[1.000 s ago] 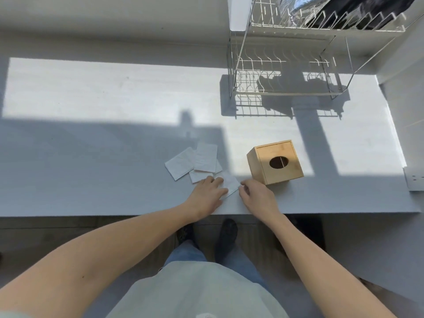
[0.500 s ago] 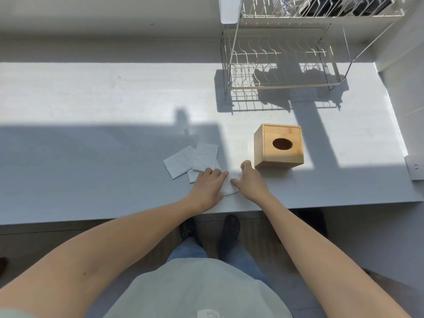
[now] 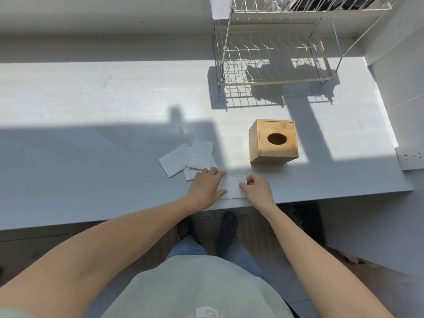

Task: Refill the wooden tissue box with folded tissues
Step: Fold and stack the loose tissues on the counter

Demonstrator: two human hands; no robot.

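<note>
A folded tissue [image 3: 233,186] lies flat near the front edge of the counter [image 3: 91,125], pinned between my two hands. My left hand [image 3: 206,188] rests on its left part, palm down, fingers stretched out and close together, thumb spread toward the middle of the sheet; it presses rather than grips. My right hand [image 3: 257,190] is loosely curled at the tissue's right edge, thumb and forefinger pinched on the upper right corner, the other fingers tucked under.

Just beyond my left hand, a small pile of loose tissues [image 3: 187,160] fans out on the counter, three or so white squares overlapping one another, the lowest partly hidden under my fingertips.

The wooden tissue box [image 3: 274,141] stands upright beyond and to the right of my right hand, apart from both hands and from the tissues, half in a patch of sun. Its top carries a dark oval opening, and I cannot tell what is inside.

Farther back against the wall, a wire dish rack [image 3: 275,53] throws its barred shadow onto the counter. A white power strip [image 3: 411,158] sits at the counter's right edge. Below the counter edge, my dark shoes [image 3: 226,228] show on the floor.
</note>
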